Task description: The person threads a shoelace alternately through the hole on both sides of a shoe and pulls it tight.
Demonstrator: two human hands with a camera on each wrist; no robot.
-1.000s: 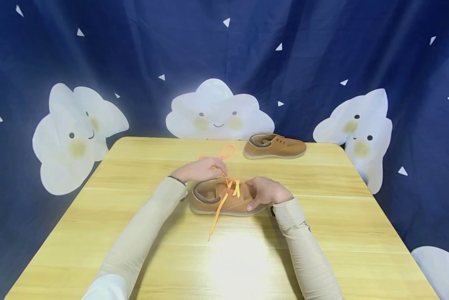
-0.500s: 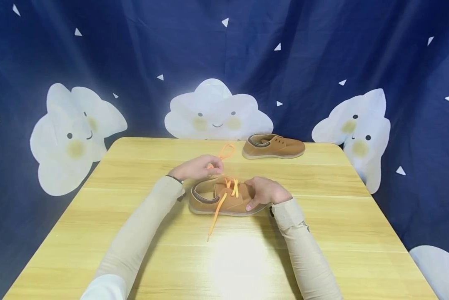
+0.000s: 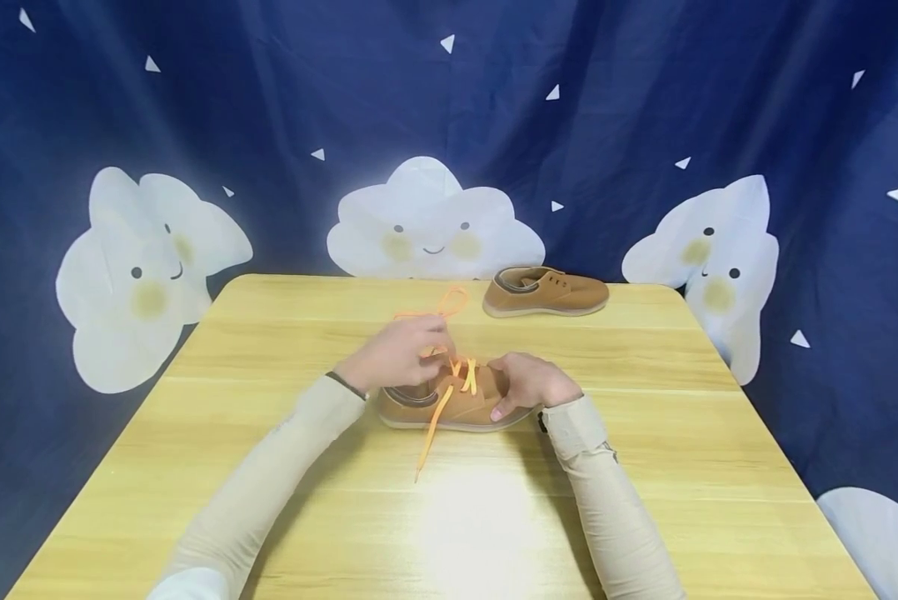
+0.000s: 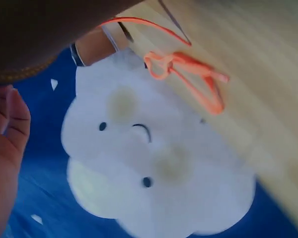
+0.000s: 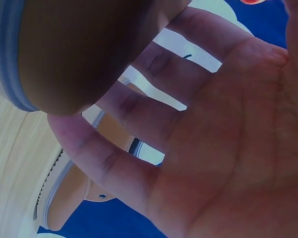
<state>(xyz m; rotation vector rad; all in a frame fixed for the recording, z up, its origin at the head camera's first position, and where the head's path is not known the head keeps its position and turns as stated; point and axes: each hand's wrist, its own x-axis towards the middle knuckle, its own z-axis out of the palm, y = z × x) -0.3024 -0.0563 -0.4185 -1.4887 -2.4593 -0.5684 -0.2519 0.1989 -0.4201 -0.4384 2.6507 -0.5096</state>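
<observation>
A tan lace-up shoe [image 3: 464,408] lies sideways on the table, toe to the right. An orange shoelace [image 3: 436,423] crosses its eyelets; one end hangs down the near side onto the wood. My right hand [image 3: 536,381] grips the toe, thumb on the near side; the right wrist view shows its fingers [image 5: 154,106] spread against the shoe's underside. Above the shoe's opening, my left hand [image 3: 404,354] has its fingers bent, with a piece of lace showing between thumb and forefinger. Behind that hand, a looped length of lace [image 4: 188,64] lies on the table.
A second tan shoe [image 3: 546,293], with bare eyelets, stands at the table's back edge, right of centre. The pale wooden table [image 3: 644,467] ends in front of a dark blue curtain [image 3: 449,100] printed with white clouds.
The left hand first lifts slightly off the shoe, then comes back down and right over its opening beside the laces. The right hand and both shoes stay in place.
</observation>
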